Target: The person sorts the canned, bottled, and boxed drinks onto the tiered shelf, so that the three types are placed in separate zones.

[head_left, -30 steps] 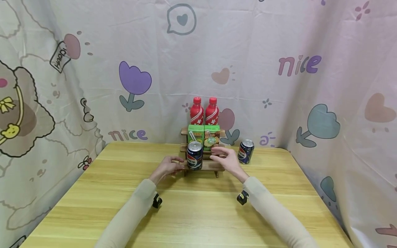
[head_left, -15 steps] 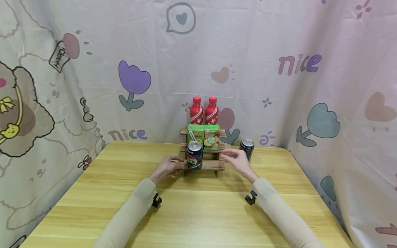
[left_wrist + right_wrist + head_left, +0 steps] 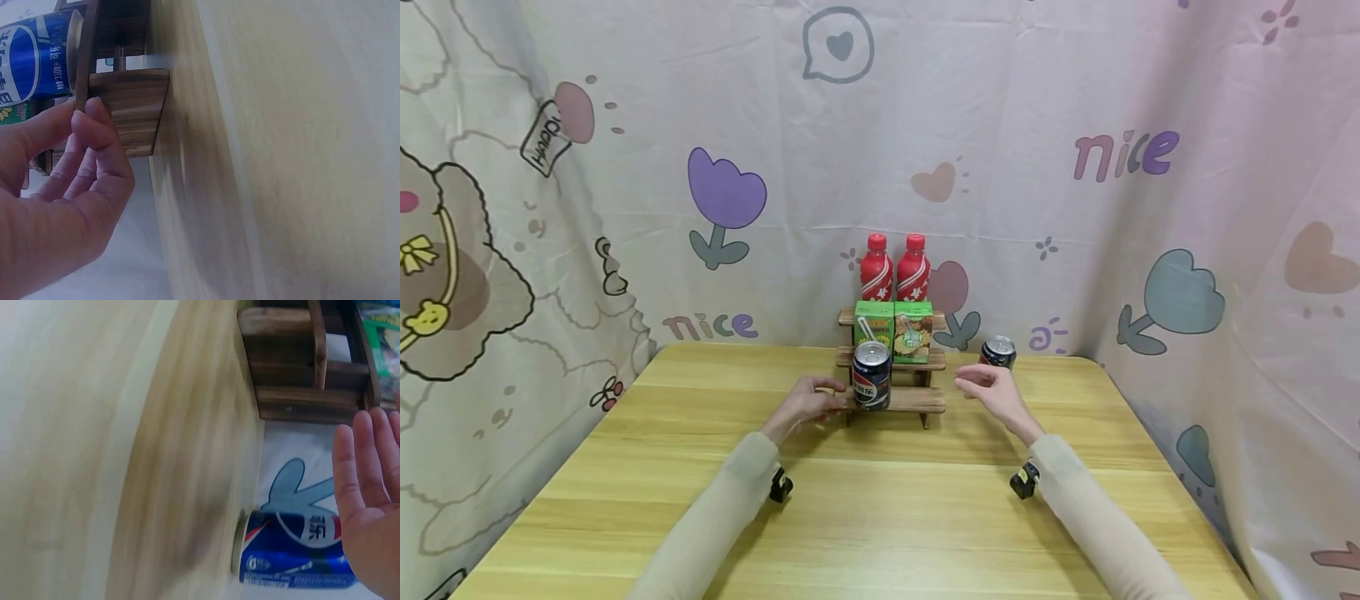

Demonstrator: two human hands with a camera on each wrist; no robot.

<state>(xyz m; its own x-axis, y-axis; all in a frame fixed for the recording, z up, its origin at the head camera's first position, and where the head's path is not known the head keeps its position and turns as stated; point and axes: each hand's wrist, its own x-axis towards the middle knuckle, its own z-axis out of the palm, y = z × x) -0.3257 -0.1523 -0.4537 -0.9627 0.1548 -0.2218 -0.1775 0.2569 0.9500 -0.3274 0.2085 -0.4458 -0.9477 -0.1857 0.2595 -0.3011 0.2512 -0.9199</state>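
Note:
A small tiered wooden shelf [image 3: 917, 400] stands on the table. My left hand [image 3: 808, 402] is at its left end; in the left wrist view the thumb and index finger pinch the end of its lowest board [image 3: 87, 56]. Upright on that board, at its left side, is a dark blue soda can [image 3: 872, 379]. My right hand [image 3: 996, 396] is right of the shelf, its fingers straight and holding nothing. Behind it on the table stands a second soda can [image 3: 998, 352], mostly hidden by the hand in the head view; the right wrist view shows this can [image 3: 294, 550] beside the palm.
Two green drink cartons [image 3: 912, 333] sit side by side on the middle tier. Two red bottles [image 3: 913, 271] stand on the top tier behind them. A patterned curtain [image 3: 1037, 100] hangs behind the wooden table [image 3: 880, 517] and at its sides.
My right hand has moved right, away from the shelf and in front of the second can, which it now largely hides. The left hand and the first can have stayed put.

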